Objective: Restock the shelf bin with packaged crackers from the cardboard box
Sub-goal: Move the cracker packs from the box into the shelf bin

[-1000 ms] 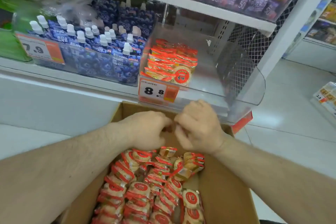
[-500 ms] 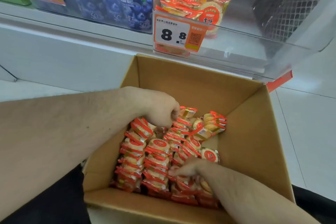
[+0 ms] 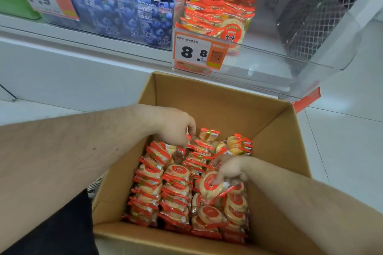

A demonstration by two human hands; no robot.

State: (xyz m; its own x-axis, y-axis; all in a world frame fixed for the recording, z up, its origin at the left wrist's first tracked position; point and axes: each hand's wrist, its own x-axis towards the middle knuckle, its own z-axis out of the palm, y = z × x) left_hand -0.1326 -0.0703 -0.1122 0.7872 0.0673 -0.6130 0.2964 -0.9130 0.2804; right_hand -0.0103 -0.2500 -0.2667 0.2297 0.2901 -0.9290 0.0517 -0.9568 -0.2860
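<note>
I have both hands down in the box [image 3: 207, 97]. My left hand [image 3: 175, 128] pinches a cracker pack [image 3: 202, 144] at the far end of the rows; my right hand [image 3: 231, 170] curls its fingers round a tilted pack [image 3: 211, 185] on the right side. The clear bin [image 3: 290, 51] on the shelf above holds a small stack of packs [image 3: 217, 14] behind its 8.8 price tag [image 3: 196, 51].

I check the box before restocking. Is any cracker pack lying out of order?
Mostly neat rows in the cardboard box. At the far end, some cracker packs lie tilted and loose, not in line. The right hand grips one lifted pack; the left hand pinches another.
</note>
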